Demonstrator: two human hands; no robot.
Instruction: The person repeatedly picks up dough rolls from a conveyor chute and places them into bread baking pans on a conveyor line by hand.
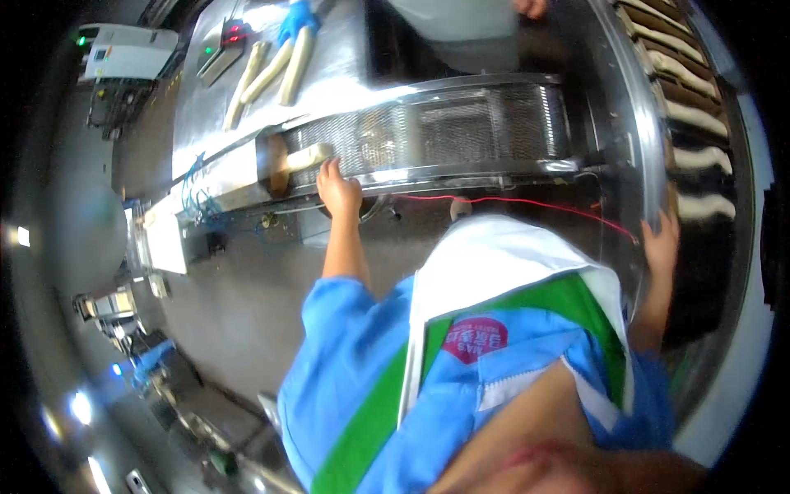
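My left hand (339, 191) reaches over the near rail of the mesh conveyor (461, 128), its fingers apart at the end of a pale dough roll (309, 156). The fingertips look to be touching the roll or just beside it; I cannot tell which. That roll lies at the conveyor's left end, its far part under the machine's opening (273, 160). My right hand (661, 243) rests with fingers stretched out at the metal edge on the right. Beside it, several long pale dough strips (699, 206) lie in a row on a dark tray (687, 247).
A blue-gloved hand (298, 23) touches dough rolls (267, 76) on the steel table (346, 49) at upper left. A small device (222, 51) with red lights stands there. Another person (461, 29) stands across the conveyor. A red cord (527, 202) runs along the near side.
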